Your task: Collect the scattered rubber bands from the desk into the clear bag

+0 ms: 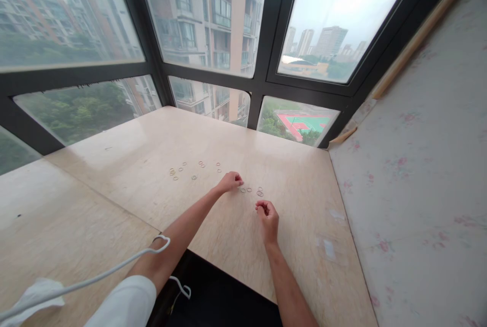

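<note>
Several small thin rings lie on the pale marbled sill. My left hand (230,181) reaches across from the left, its fingers closed together beside a ring (243,190); whatever is between them is too small to make out. Another ring (249,190) lies just to the right. Overlapping rings (260,192) rest a little beyond my right hand (268,210), whose fingertips are pinched together; anything they hold is too small to tell. Left of my left hand, more rings are scattered, among them a reddish one (218,164), a greenish one (194,178) and a yellowish one (172,172).
A white cable (114,268) crosses the lower left near my left forearm, above a crumpled white tissue (40,296). Clear tape (329,249) sticks to the sill at right. Dark window frames (213,73) and a papered wall (414,190) bound the surface.
</note>
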